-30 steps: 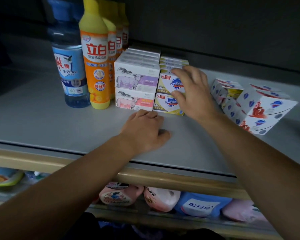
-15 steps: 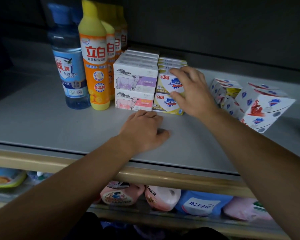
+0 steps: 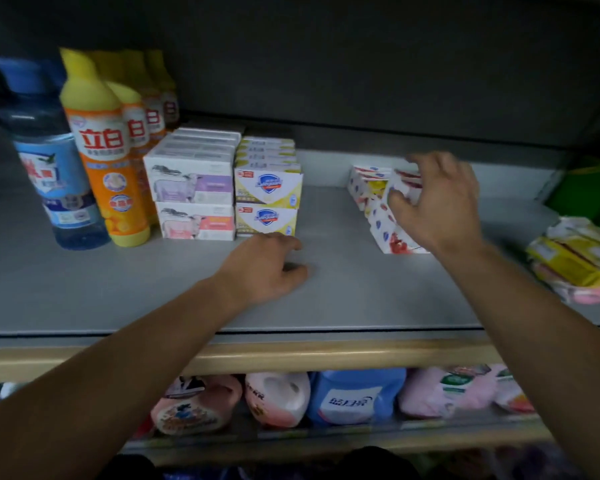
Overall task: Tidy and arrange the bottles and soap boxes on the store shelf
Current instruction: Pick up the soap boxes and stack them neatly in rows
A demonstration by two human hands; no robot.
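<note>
On the grey shelf (image 3: 326,296) a blue bottle (image 3: 54,174) stands at the left, beside a row of yellow-and-orange dish-soap bottles (image 3: 108,174). Next to them are neat stacks of white sheep-print soap boxes (image 3: 194,188) and yellow Safeguard soap boxes (image 3: 267,188). Further right lie loose, tilted red-and-white Safeguard boxes (image 3: 387,233). My right hand (image 3: 440,209), blurred, hovers over these with fingers spread and the thumb touching one box. My left hand (image 3: 264,268) rests on the shelf just in front of the yellow Safeguard stack, fingers loosely curled, holding nothing.
A pile of yellow and pink soap packets (image 3: 575,261) lies at the shelf's right end, with a green object (image 3: 589,192) behind it. Bare shelf stretches between the stacks and the loose boxes. The lower shelf holds pink and blue refill pouches (image 3: 354,396).
My right hand left the yellow Safeguard stack and swung right to the loose red-and-white boxes. The view shifted right. My left hand stayed in place.
</note>
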